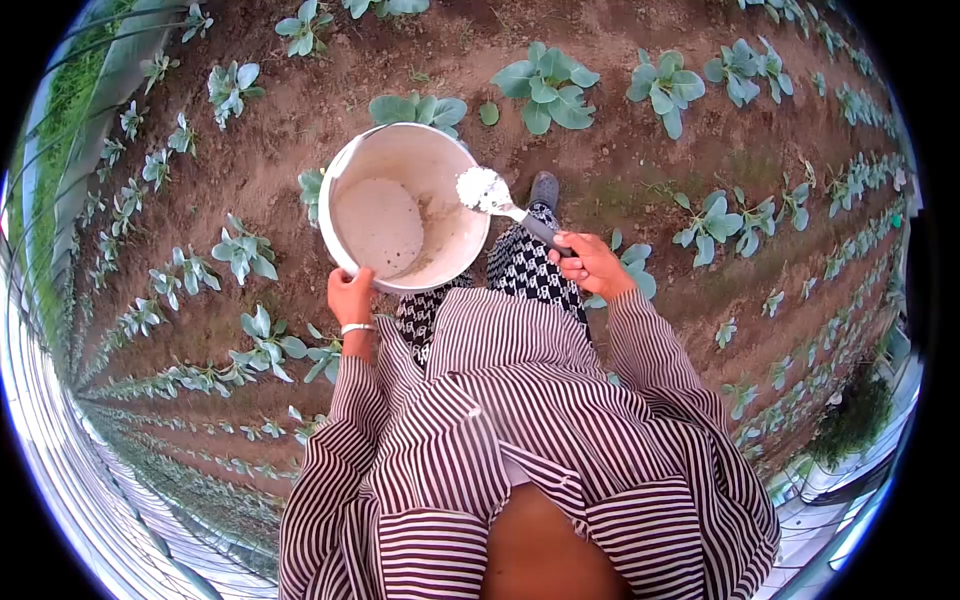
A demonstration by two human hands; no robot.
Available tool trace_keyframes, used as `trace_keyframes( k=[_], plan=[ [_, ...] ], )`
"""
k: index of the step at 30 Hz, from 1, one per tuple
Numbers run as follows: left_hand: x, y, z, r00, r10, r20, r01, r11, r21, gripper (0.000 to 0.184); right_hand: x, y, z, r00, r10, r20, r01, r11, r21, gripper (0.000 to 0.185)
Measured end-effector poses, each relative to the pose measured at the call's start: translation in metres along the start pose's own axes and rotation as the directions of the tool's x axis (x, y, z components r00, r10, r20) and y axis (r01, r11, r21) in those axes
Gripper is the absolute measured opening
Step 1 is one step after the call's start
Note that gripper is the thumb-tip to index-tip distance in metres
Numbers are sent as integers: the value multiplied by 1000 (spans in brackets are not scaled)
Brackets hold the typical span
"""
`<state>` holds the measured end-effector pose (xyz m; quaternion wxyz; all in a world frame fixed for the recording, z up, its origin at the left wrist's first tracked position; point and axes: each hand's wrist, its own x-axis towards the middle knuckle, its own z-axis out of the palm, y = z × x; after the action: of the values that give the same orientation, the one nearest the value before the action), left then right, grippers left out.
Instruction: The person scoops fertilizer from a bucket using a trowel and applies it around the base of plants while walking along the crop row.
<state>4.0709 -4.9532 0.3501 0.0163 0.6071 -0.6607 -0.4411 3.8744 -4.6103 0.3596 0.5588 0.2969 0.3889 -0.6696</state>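
My left hand (351, 298) grips the near rim of a white bucket (462, 250), which is tilted so its inside faces me. Pale, whitish material (377, 225) lies on the bucket's bottom, with brownish stains along the inner wall. In my right hand (592, 264) is the dark handle of a serving spoon (541, 232). A heap of white granules (480, 188) fills the spoon's bowl, held just right of the bucket's rim. Beyond the bucket grows a broad-leaved green plant (418, 108), partly hidden by the rim.
Rows of leafy plants (548, 86) grow in brown soil (600, 150) on all sides. My shoe (544, 189) stands on the soil just beyond the spoon. Single plants (708, 228) flank me on the right, others (266, 342) on the left. Curved greenhouse walls (60, 400) border the field.
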Motion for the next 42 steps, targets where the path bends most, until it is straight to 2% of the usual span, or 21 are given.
trace_keyframes(
  k=[1, 2, 5, 8, 11, 14, 17, 19, 21, 24, 28, 31, 35, 37, 42],
  plan=[
    [3, -6, -10, 1000, -2, -10, 1, 998, -59, 32, 5, -2, -2, 999, -14, -43, 14, 1000, 5, 15],
    [2, -11, -21, 999, -33, -5, 33, 998, -56, 24, 9, -2, -7, 996, -27, -85, 28, 1000, 8, 15],
    [2, -40, -49, 996, -91, -13, 84, 957, -279, 17, 34, -7, -19, 983, -86, -162, 87, 996, -1, 18],
    [-3, -66, -72, 985, -173, -16, 156, 922, -354, 16, 81, -22, -36, 982, -67, -176, 75, 996, 40, 22],
    [-16, -75, -83, 969, -247, -22, 217, 885, -412, 17, 154, -35, -54, 957, -162, -240, 162, 987, -18, 21],
    [-31, -75, -96, 951, -308, -32, 255, 838, -483, 18, 196, -27, -73, 815, -175, -552, 128, 984, -124, 21],
    [-28, -87, -111, 927, -375, -24, 305, 788, -535, 18, 179, -11, -87, 763, -135, -632, 175, 984, 1, 23],
    [-19, -103, -118, 919, -394, -17, 309, 748, -588, 19, 142, -2, -91, 814, -190, -549, 261, 964, 54, 20],
    [-2, -122, -125, 918, -394, 54, 340, 708, -619, 21, 111, 2, -88, 860, -227, -456, 322, 936, 141, 16],
    [12, -124, -124, 908, -416, 47, 333, 648, -685, 24, 71, -1, -58, 817, -232, -527, 330, 939, 99, 13],
    [31, -122, -129, 919, -391, 50, 303, 619, -725, 24, 44, 3, -47, 827, -287, -483, 374, 923, 91, 16],
    [42, -105, -130, 932, -359, 46, 279, 631, -723, 25, 39, 6, -42, 845, -313, -433, 396, 911, 115, 14],
    [54, -113, -135, 939, -343, -10, 258, 724, -640, 26, 52, 17, -51, 858, -368, -359, 434, 892, 122, 14],
    [58, -103, -131, 936, -351, -9, 265, 722, -639, 23, 62, 18, -46, 858, -329, -395, 416, 895, 160, 15],
    [87, -96, -127, 957, -277, 88, 265, 708, -655, 31, 57, 31, -34, 830, -328, -451, 432, 890, 148, 16]
  ],
)
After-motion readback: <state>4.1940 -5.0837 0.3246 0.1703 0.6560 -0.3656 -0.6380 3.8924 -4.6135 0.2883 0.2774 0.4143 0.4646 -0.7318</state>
